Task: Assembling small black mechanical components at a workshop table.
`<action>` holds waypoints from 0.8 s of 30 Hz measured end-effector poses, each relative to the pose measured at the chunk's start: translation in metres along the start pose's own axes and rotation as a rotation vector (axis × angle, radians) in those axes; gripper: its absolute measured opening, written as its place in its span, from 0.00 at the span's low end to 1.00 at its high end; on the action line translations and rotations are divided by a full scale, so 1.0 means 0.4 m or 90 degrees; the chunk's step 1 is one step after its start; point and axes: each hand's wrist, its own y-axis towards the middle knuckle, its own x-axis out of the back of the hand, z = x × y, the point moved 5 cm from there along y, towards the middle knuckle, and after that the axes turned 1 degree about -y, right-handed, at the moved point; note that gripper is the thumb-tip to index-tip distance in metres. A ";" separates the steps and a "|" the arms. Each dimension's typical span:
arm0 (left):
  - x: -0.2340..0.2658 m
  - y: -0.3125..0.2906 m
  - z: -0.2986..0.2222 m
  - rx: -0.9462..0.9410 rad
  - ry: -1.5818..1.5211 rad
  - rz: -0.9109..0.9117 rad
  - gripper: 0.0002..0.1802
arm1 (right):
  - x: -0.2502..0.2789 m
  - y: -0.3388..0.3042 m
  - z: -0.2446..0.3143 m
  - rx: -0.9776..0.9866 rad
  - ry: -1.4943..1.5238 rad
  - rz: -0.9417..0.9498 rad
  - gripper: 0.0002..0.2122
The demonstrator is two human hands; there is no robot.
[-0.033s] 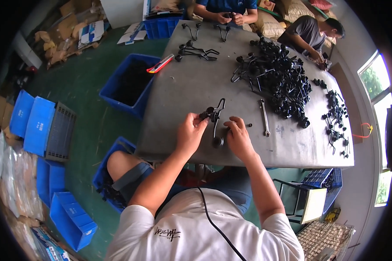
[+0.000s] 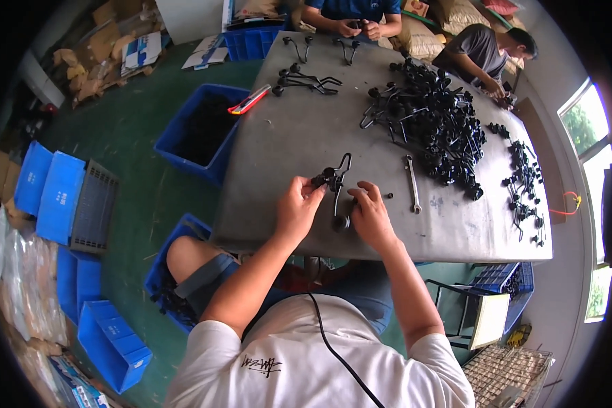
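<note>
My left hand [image 2: 296,213] is closed on a black bent-wire bracket [image 2: 331,178], gripping it between thumb and fingers at its knobbed middle. One wire loop points away from me, and a wire arm runs toward me to a round black roller [image 2: 341,222]. Just right of the bracket, my right hand [image 2: 372,215] has bent fingers pinched together; anything between the fingertips is too small to make out. A small dark nut-like piece [image 2: 389,196] lies on the grey table [image 2: 299,136] beside that hand, and farther right is a combination wrench [image 2: 413,183].
A big heap of black wire brackets [image 2: 442,122] covers the table's right side, with more brackets [image 2: 523,183] near its right edge. A red utility knife [image 2: 249,100] lies at the left edge. Blue bins [image 2: 183,160] stand on the floor. Two co-workers' hands [image 2: 360,28] work at the far side.
</note>
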 end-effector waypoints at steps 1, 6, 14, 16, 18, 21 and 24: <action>-0.003 0.002 0.011 -0.001 -0.014 0.005 0.16 | -0.003 0.000 0.013 0.001 0.000 0.001 0.18; -0.017 -0.004 0.016 -0.050 -0.030 0.005 0.16 | -0.005 -0.011 0.011 -0.053 -0.019 -0.025 0.16; -0.008 -0.001 0.020 0.009 -0.041 0.018 0.17 | -0.013 0.010 0.022 -0.039 -0.118 -0.041 0.14; -0.007 -0.003 0.016 0.013 -0.033 0.021 0.16 | -0.009 0.016 0.029 -0.039 -0.115 -0.058 0.15; -0.006 -0.003 0.019 0.016 -0.024 0.023 0.16 | 0.006 0.004 0.007 -0.233 0.210 -0.122 0.15; -0.005 -0.002 0.023 0.015 -0.058 0.035 0.16 | 0.024 0.035 0.048 -0.156 0.365 -0.158 0.14; -0.007 -0.004 0.025 0.097 -0.131 0.066 0.15 | 0.002 0.042 0.076 -0.147 0.342 -0.096 0.13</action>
